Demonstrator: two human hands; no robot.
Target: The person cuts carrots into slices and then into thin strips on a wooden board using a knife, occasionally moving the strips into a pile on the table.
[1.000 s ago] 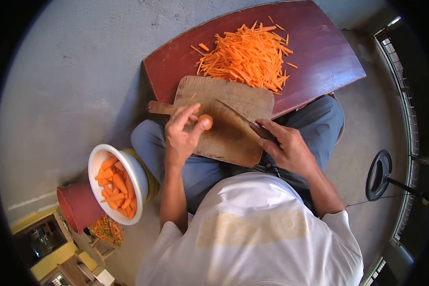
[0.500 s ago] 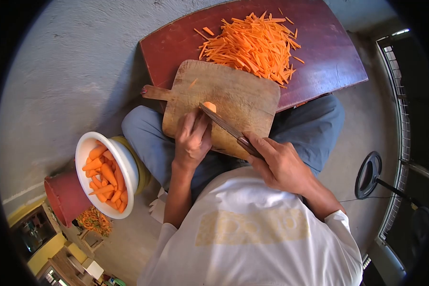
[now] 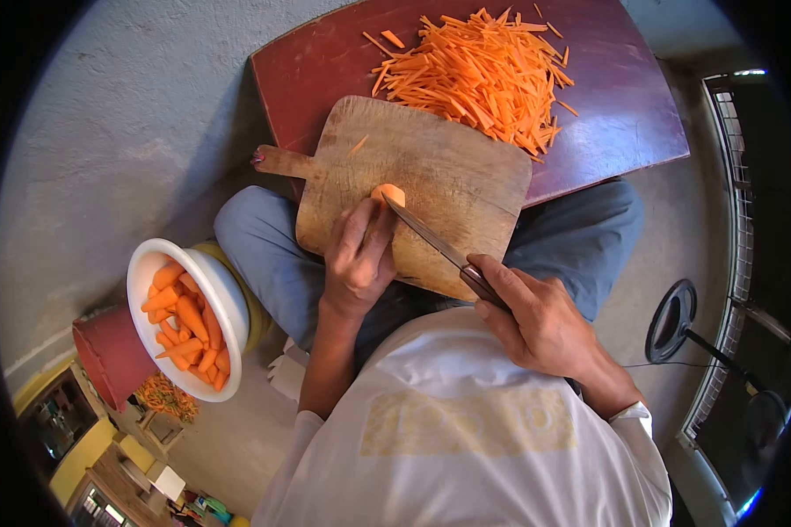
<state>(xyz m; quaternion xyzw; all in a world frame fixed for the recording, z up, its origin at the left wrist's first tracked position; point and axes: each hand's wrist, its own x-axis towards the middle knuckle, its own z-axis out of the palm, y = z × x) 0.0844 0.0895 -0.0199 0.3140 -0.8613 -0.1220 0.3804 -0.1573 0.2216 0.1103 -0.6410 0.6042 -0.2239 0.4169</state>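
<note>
My left hand is closed around a carrot piece on the wooden cutting board. Only the carrot's pale cut end shows past my fingers. In my right hand is a knife, gripped by its dark handle. Its blade slants up and left, and the tip lies at the carrot beside my left fingers. A thin carrot sliver lies on the board near its handle. Beyond the board, a heap of carrot sticks is piled on the red table.
At left, a white basin holds several whole carrots. Beside it stands a red bucket, with carrot scraps on the floor below. A black stand with a round base is at right, near a barred window.
The knife has shifted slightly right and its tip has drawn back to the near right side of the carrot's end. My left hand keeps hold of the carrot. The whole view has shifted a little.
</note>
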